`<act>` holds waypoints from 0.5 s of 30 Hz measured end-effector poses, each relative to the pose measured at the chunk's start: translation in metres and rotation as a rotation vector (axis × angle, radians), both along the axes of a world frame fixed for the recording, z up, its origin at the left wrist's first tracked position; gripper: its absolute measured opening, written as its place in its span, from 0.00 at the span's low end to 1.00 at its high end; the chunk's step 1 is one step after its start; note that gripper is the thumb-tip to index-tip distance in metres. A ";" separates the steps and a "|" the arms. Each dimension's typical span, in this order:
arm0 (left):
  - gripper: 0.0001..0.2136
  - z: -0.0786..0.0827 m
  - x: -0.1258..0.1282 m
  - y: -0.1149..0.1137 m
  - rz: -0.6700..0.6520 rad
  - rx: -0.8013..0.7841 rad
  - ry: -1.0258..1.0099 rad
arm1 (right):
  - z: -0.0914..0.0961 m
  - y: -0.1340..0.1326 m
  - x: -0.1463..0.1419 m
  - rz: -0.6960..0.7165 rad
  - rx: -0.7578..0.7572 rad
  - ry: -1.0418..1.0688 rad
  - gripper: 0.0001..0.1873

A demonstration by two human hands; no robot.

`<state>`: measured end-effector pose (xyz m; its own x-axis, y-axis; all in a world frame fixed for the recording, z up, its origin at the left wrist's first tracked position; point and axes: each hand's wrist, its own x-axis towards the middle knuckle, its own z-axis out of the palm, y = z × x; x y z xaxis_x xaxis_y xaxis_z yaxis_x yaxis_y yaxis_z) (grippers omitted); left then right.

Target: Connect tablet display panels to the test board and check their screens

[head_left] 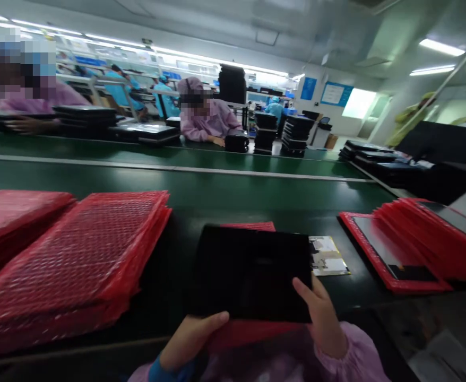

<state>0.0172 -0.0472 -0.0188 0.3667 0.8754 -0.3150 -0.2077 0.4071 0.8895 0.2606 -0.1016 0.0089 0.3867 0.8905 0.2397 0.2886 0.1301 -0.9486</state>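
Between my two hands is a flat black screen panel, tilted up towards me above the bench edge. My left hand grips its lower left edge, the thumb lying along the front. On the right side my right hand holds the panel with its thumb on the face and the fingers behind. Part of a red bubble-wrap sleeve shows past the panel's far edge, and more red shows below it. Just right of the panel lies a flat part with white and tan patches; the panel hides some of it.
Stacked red bubble-wrap sleeves lie at left. On the right, more red sleeves have a panel lying on top. Across the green bench, two people in pink sit among stacks of black devices.
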 end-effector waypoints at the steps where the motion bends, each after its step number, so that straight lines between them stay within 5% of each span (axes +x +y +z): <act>1: 0.16 -0.004 -0.006 0.001 -0.044 -0.081 0.051 | 0.003 0.008 0.005 0.057 -0.039 -0.100 0.20; 5: 0.17 -0.010 -0.017 0.010 -0.154 -0.140 0.028 | 0.006 0.049 0.054 0.059 -0.138 -0.492 0.32; 9: 0.17 -0.003 -0.008 0.016 -0.171 -0.164 -0.147 | -0.005 0.083 0.118 -0.126 -0.120 -0.697 0.14; 15: 0.11 -0.007 -0.001 0.022 -0.077 -0.147 -0.282 | -0.031 0.096 0.146 -0.114 -0.142 -0.946 0.19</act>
<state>0.0166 -0.0256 -0.0253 0.5209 0.7941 -0.3131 -0.4007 0.5513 0.7318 0.4068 -0.0053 -0.0216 0.1748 0.9040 0.3901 0.9458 -0.0441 -0.3218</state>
